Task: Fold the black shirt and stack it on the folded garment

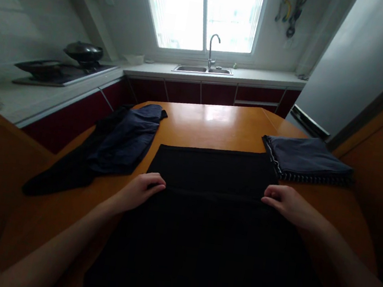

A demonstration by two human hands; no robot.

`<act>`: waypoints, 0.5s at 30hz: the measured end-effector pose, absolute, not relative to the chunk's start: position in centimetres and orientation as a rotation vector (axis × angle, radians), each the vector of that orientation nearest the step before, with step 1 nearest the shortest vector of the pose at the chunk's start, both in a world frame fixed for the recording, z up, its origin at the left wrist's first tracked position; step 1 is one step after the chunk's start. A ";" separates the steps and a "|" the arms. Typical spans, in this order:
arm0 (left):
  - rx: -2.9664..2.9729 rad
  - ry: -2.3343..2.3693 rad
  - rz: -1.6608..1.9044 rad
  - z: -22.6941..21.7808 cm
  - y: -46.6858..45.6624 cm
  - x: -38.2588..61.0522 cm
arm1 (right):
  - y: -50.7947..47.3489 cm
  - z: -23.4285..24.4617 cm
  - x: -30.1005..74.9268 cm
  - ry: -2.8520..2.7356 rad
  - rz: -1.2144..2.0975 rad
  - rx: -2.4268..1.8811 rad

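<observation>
A black garment (209, 242) lies spread flat on the wooden table (212, 125) in front of me, with a crease or fold edge running across it. What kind of garment it is, I cannot tell. My left hand (142, 190) pinches the cloth at its left side, level with that crease. On the opposite side, my right hand (285, 203) has its fingers closed on the cloth's right edge at about the same height. Both hands rest low, close to the tabletop.
Dark blue and black clothes (127, 138) lie loosely at the table's left. A folded stack of clothes (309, 159) sits at the right. Beyond stand a counter with a sink (202, 70), a stove (75, 76) with pans, and a refrigerator (366, 59).
</observation>
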State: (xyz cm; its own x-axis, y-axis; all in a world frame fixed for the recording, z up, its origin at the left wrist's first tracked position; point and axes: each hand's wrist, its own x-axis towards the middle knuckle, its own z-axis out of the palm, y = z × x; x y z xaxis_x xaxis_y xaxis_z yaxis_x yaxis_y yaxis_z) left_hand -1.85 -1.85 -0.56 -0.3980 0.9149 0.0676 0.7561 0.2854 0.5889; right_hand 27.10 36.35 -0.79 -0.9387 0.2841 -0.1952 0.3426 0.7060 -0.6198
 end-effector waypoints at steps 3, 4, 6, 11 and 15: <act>1.506 2.327 0.757 -0.8 -1.8 -1.9 | 36.4 -0.5 27.4 2.837 -0.936 0.590; 1.490 2.345 0.748 -0.8 -1.8 -1.9 | 36.4 -0.3 27.6 2.805 -0.963 0.560; 1.473 2.360 0.731 -0.5 -2.0 -1.8 | 36.5 0.3 28.0 2.724 -1.094 0.457; 1.464 2.364 0.708 0.1 -2.7 -1.7 | 37.0 1.1 28.8 2.619 -1.383 0.314; 1.430 2.383 0.751 -0.1 -3.0 -1.8 | 37.1 1.7 28.9 2.565 -1.530 0.342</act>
